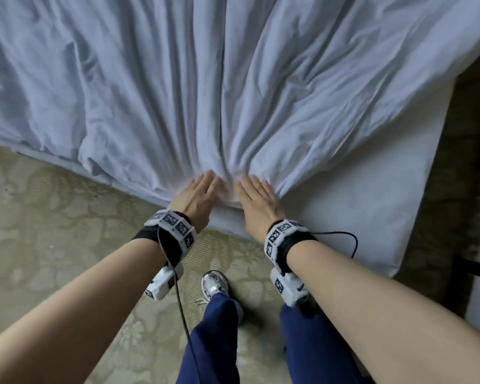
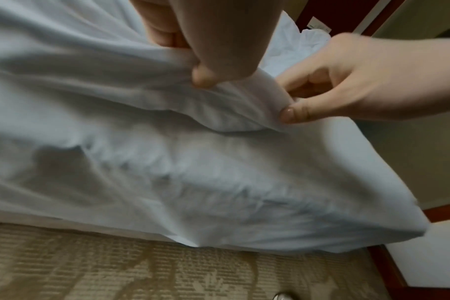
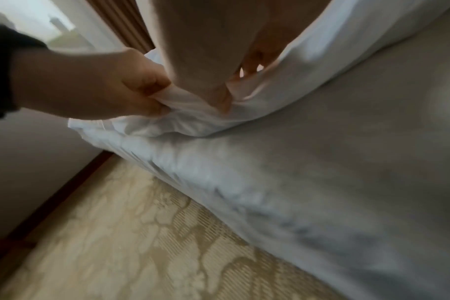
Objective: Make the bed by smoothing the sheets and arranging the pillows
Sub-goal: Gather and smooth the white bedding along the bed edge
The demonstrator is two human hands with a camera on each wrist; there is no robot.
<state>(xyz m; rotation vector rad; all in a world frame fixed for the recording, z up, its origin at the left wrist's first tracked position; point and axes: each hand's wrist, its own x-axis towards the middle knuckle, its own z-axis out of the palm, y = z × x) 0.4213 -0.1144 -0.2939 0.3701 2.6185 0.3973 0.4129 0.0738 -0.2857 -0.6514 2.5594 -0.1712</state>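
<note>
A rumpled white top sheet covers most of the bed, its folds fanning out from the near edge. There my left hand and right hand sit side by side with the gathered hem between them. In the left wrist view my left hand pinches the hem between thumb and fingers, and my right hand pinches it just to the right. The right wrist view shows my right hand and left hand both gripping the bunched hem. No pillow is in view.
The mattress with its fitted sheet lies bare at the right near corner. Patterned beige carpet runs along the bed's edge, where my shoe stands. Dark furniture is beyond the bed's right side.
</note>
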